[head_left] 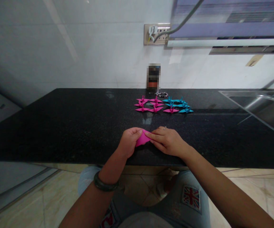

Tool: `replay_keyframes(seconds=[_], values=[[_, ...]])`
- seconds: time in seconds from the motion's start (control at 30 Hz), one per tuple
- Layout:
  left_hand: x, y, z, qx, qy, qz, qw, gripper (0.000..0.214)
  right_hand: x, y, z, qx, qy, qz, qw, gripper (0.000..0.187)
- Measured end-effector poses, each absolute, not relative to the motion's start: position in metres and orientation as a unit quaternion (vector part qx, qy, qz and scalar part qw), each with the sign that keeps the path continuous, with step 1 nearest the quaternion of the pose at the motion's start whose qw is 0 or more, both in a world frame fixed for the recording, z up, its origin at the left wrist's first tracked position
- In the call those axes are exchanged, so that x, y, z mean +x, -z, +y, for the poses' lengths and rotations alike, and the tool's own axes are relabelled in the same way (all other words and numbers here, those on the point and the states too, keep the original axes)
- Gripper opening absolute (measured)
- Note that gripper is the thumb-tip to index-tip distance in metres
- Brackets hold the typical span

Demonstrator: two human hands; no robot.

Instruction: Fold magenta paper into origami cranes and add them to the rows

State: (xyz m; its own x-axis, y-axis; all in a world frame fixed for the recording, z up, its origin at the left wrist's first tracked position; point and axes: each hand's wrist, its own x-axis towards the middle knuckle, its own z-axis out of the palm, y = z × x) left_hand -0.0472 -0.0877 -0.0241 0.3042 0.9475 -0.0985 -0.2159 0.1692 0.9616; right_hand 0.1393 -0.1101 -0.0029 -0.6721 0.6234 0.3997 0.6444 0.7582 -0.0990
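A folded piece of pink paper (142, 140) is between my two hands, over the near part of the black countertop. My left hand (129, 139) grips its left side, the thumb lying on top. From the right, my right hand (166, 139) pinches the paper's right corner, its fingers pressed together there. The undersides of the paper and the fingertips below it are hidden. Beyond my hands stand rows of folded paper cranes, pink ones (156, 109) on the left and blue ones (185, 110) on the right, with one pink crane (171, 110) in the front row beside a blue one.
A phone-like object (153, 77), blurred out, leans on the wall behind the cranes. Near its foot lies a beaded bracelet (162, 94). A metal sink (270, 110) is set in the black countertop (80, 126) at right. A wall socket (162, 33) holds a plug and cable.
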Motion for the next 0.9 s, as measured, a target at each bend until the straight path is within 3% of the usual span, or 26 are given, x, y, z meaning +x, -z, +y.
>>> replay_keyframes(seconds=[0.3,0.9], values=[[-0.045,0.0231,-0.0875,0.458,-0.46,0.379,0.66,0.028,0.1387,0.0022,-0.1107,-0.348,0.034,-0.916,0.195,0.039],[-0.0435,0.0259,-0.0885,0.525,-0.471,0.447,0.55,0.027,0.1355,-0.001,-0.1125,-0.346,0.042,-0.92,0.177,0.04]])
